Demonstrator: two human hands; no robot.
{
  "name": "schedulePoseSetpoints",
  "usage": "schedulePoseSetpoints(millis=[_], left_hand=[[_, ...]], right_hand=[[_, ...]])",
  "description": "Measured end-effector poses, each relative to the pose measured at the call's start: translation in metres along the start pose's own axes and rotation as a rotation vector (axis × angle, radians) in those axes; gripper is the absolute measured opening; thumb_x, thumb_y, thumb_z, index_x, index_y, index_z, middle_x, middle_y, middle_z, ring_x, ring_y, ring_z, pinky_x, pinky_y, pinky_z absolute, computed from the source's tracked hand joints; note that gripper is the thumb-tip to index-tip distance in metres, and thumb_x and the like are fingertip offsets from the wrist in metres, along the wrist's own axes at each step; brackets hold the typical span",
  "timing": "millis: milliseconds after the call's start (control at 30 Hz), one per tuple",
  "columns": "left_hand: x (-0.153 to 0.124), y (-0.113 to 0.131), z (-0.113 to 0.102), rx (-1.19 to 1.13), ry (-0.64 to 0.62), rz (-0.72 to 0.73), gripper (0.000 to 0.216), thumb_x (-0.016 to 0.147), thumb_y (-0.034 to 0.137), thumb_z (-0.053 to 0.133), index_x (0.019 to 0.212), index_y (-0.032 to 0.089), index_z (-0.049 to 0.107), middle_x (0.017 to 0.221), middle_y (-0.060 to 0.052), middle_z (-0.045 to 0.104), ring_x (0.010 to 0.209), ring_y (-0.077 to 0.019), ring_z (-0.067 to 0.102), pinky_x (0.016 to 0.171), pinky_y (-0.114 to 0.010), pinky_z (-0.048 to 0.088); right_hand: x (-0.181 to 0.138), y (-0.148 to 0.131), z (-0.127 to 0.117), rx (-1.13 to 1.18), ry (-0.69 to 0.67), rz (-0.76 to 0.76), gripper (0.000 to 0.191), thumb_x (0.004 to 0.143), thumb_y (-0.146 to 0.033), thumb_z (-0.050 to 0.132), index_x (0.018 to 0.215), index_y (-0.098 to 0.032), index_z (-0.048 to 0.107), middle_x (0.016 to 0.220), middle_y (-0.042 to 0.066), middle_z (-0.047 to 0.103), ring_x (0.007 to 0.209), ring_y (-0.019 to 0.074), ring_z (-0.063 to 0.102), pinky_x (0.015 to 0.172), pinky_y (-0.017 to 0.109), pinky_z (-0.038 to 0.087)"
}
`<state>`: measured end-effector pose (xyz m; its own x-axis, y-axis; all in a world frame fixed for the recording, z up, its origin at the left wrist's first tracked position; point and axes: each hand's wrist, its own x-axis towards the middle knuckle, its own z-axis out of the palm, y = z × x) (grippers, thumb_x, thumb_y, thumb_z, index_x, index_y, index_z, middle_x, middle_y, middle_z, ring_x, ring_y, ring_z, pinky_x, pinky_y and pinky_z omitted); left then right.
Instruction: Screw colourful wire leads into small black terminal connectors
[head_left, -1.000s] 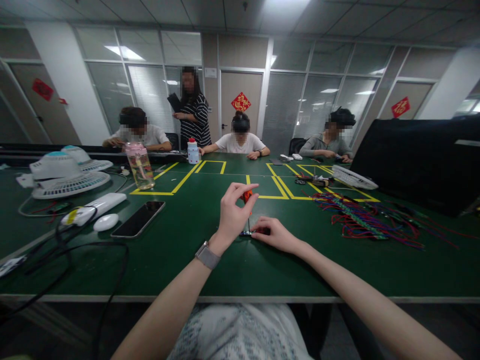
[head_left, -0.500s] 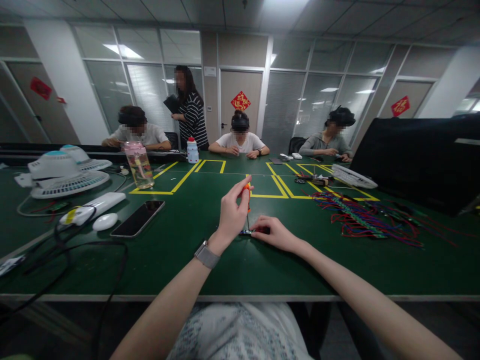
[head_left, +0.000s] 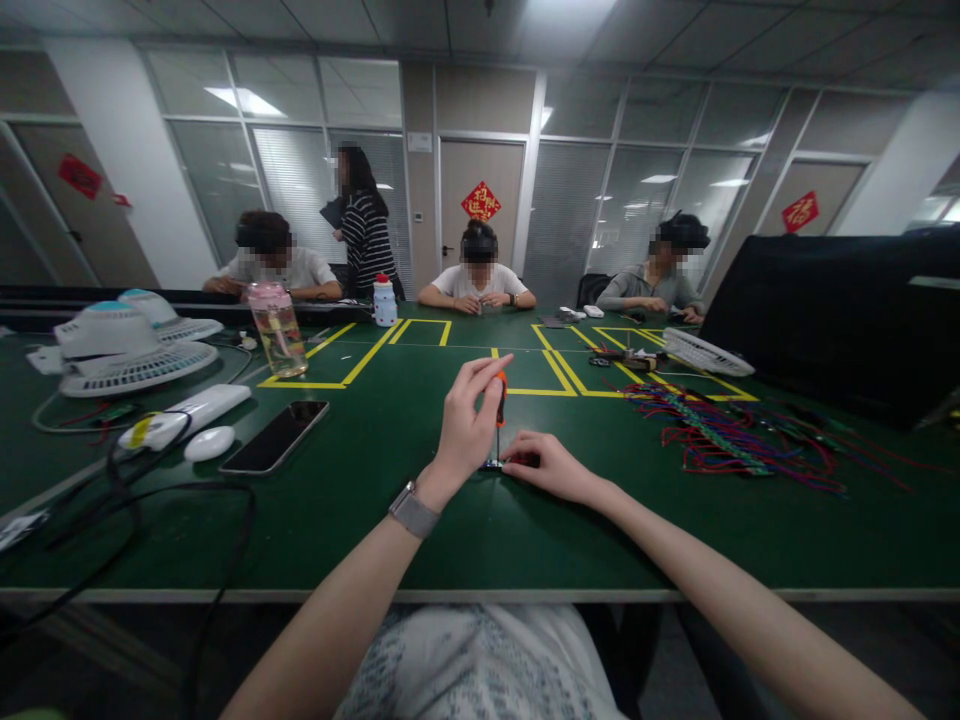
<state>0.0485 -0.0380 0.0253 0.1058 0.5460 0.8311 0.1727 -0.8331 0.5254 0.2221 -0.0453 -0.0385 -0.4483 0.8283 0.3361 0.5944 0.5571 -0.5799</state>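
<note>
My left hand (head_left: 472, 415) grips an orange-handled screwdriver (head_left: 501, 400) that stands nearly upright, its thin shaft pointing down. The tip meets a small circuit board (head_left: 491, 464) lying on the green table (head_left: 525, 550). My right hand (head_left: 551, 466) rests low on the table to the right, with thumb and fingertips pinched on the board's right end. Part of the board is covered by my fingers. Something dark and red shows under my right palm, too small to name.
At right lies a bundle of red and blue wires (head_left: 720, 440) beside a dark monitor (head_left: 840, 320). To the left are a phone (head_left: 276, 437), a white mouse (head_left: 210, 444), black cables (head_left: 180, 490), a fan (head_left: 135, 350) and a drink bottle (head_left: 277, 330). Several people are across the table.
The fingers of my left hand have shifted slightly right around the screwdriver handle, and the screwdriver leans a bit differently. My right hand stays put. The standing person has moved left.
</note>
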Motion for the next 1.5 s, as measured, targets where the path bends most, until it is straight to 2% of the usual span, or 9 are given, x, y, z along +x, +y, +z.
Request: schedulePoseSetpoints(millis=[133,367,567,633,767,933,1067,1167,1500], left_hand=[[-0.0011,-0.0043,0.0022,-0.123,-0.041,-0.067,0.035,0.096,0.024,0.043,0.128,0.022,0.057,0.122,-0.008,0.064,0.096,-0.0154,0.066,0.088,-0.03,0.051],[0.0004,0.0019,0.0014,0.042,0.047,0.03,0.019,0.084,0.025,0.065,0.102,0.023,0.071,0.09,-0.002,0.059,0.079,-0.0122,0.057,0.076,-0.026,0.049],[-0.0007,-0.0026,0.0015,-0.026,-0.022,-0.017,0.032,0.096,0.023,0.045,0.122,0.024,0.062,0.114,-0.006,0.059,0.102,-0.0148,0.059,0.092,-0.03,0.047],[-0.0011,-0.0052,0.0024,-0.094,-0.04,-0.044,0.035,0.097,0.022,0.042,0.128,0.023,0.057,0.119,-0.007,0.061,0.097,-0.0138,0.063,0.09,-0.03,0.049],[-0.0005,-0.0044,0.0025,-0.082,0.002,-0.039,0.028,0.092,0.023,0.053,0.119,0.022,0.063,0.104,-0.005,0.066,0.085,-0.013,0.063,0.076,-0.025,0.051],[0.001,0.0019,0.0006,0.049,0.035,0.005,0.024,0.082,0.028,0.068,0.105,0.023,0.07,0.09,-0.002,0.057,0.08,-0.0126,0.056,0.074,-0.025,0.049],[0.0003,-0.0003,0.0008,-0.006,-0.014,-0.019,0.031,0.094,0.026,0.048,0.121,0.023,0.063,0.113,-0.007,0.059,0.105,-0.0161,0.058,0.091,-0.029,0.048],[-0.001,-0.0038,0.002,-0.119,-0.044,-0.07,0.037,0.097,0.023,0.038,0.13,0.023,0.055,0.124,-0.009,0.061,0.103,-0.0157,0.063,0.092,-0.031,0.049],[0.0013,-0.0021,0.0015,-0.097,-0.04,-0.044,0.025,0.093,0.021,0.048,0.112,0.021,0.065,0.098,-0.005,0.065,0.081,-0.0134,0.064,0.074,-0.025,0.052]], right_hand=[[0.0,-0.0004,-0.0003,-0.002,-0.007,0.001,0.023,0.084,-0.032,0.064,0.095,-0.016,0.075,0.082,0.005,0.061,0.068,0.0128,0.055,0.064,0.025,0.044],[-0.0001,0.0006,0.0002,-0.002,-0.001,-0.002,0.022,0.084,-0.033,0.064,0.095,-0.016,0.075,0.084,0.005,0.062,0.068,0.0126,0.055,0.064,0.026,0.044],[-0.0001,0.0002,0.0001,-0.008,-0.006,-0.012,0.022,0.085,-0.032,0.064,0.095,-0.016,0.075,0.083,0.004,0.062,0.068,0.0122,0.055,0.064,0.025,0.043],[0.0001,-0.0005,0.0,-0.011,-0.007,-0.008,0.022,0.084,-0.032,0.064,0.095,-0.016,0.075,0.083,0.004,0.062,0.068,0.0124,0.055,0.065,0.025,0.043],[0.0,-0.0011,-0.0002,-0.012,-0.002,-0.002,0.021,0.084,-0.031,0.064,0.095,-0.016,0.075,0.083,0.004,0.062,0.069,0.013,0.056,0.065,0.025,0.044],[0.0001,0.0,0.0002,-0.02,-0.001,-0.001,0.021,0.084,-0.032,0.064,0.093,-0.016,0.075,0.082,0.004,0.062,0.068,0.0127,0.055,0.064,0.025,0.043],[0.0002,0.0,0.0004,-0.009,0.003,-0.002,0.022,0.084,-0.033,0.064,0.094,-0.016,0.075,0.083,0.005,0.063,0.069,0.0131,0.056,0.064,0.025,0.044],[0.0003,-0.0011,-0.0002,-0.006,-0.005,0.002,0.023,0.084,-0.033,0.064,0.095,-0.016,0.075,0.084,0.005,0.063,0.068,0.0128,0.055,0.065,0.026,0.044],[0.0001,0.0015,0.0003,-0.015,-0.003,-0.003,0.023,0.084,-0.034,0.064,0.095,-0.017,0.075,0.084,0.005,0.063,0.069,0.013,0.056,0.065,0.025,0.044]])
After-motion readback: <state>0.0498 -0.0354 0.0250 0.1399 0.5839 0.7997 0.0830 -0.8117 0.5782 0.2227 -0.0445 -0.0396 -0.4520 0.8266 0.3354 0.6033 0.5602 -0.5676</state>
